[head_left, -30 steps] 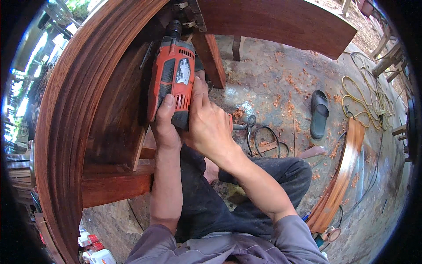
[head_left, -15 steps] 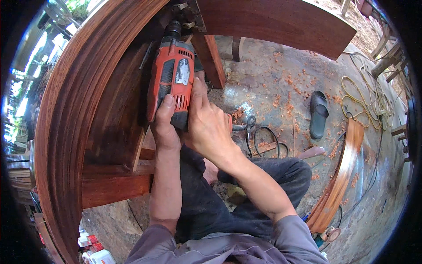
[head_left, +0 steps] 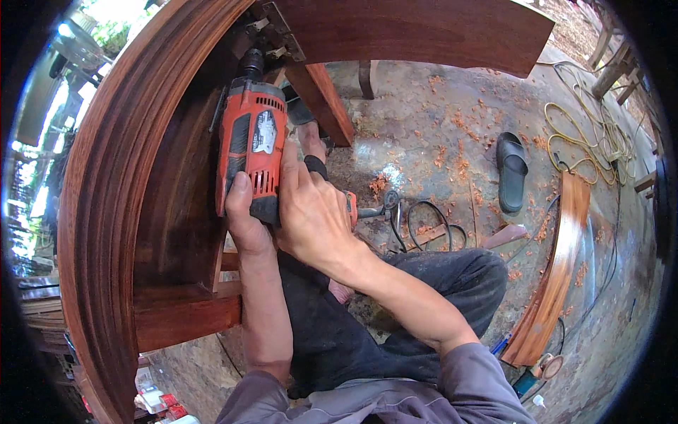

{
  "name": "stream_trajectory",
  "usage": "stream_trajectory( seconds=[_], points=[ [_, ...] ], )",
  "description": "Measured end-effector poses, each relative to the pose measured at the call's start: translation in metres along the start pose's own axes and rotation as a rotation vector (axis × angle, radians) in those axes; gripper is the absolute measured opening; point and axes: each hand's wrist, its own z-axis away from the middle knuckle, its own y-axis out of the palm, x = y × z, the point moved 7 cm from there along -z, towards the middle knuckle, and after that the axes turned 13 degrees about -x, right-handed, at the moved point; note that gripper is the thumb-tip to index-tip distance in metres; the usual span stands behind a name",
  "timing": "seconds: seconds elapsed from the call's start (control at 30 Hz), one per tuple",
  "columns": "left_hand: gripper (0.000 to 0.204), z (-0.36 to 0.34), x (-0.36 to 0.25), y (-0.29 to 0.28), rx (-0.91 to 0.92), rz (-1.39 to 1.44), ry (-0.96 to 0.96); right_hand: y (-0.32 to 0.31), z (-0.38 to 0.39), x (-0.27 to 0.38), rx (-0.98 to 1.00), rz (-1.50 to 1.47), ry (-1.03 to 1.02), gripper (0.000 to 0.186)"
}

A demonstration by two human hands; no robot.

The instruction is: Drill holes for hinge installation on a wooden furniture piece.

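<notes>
A red and black power drill (head_left: 256,148) is held between my two hands, its chuck pointing up and away beside a metal hinge (head_left: 275,35) on the dark wooden piece. My left hand (head_left: 248,226) cups the drill's rear end, the thumb lying along its left side. At its right side, my right hand (head_left: 318,215) is closed against the body, index finger stretched along the casing. The drill's handle and most of my left fingers are hidden beneath. Whether the drill's tip touches anything cannot be made out.
A curved moulded wooden frame (head_left: 102,191) rises close on the left; a wooden panel (head_left: 424,32) spans the top. On the floor lie a dark slipper (head_left: 511,173), a coiled yellow hose (head_left: 575,138), a curved wooden strip (head_left: 554,272), cords and scattered shavings.
My view has shifted, so the drill, both hands and the hinge appear farther left and slightly lower. Both hands keep their hold on the drill.
</notes>
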Motion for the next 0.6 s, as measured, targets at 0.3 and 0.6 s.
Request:
stream_trajectory(
  seconds=[0.3, 0.6],
  points=[
    [0.064, -0.002, 0.005, -0.005, -0.044, -0.038, 0.047, -0.009, -0.001, 0.002, -0.059, -0.044, -0.014, 0.093],
    [0.070, -0.004, 0.008, -0.006, 0.006, 0.023, -0.021, -0.011, -0.002, 0.002, -0.087, -0.023, -0.035, 0.098]
  ],
)
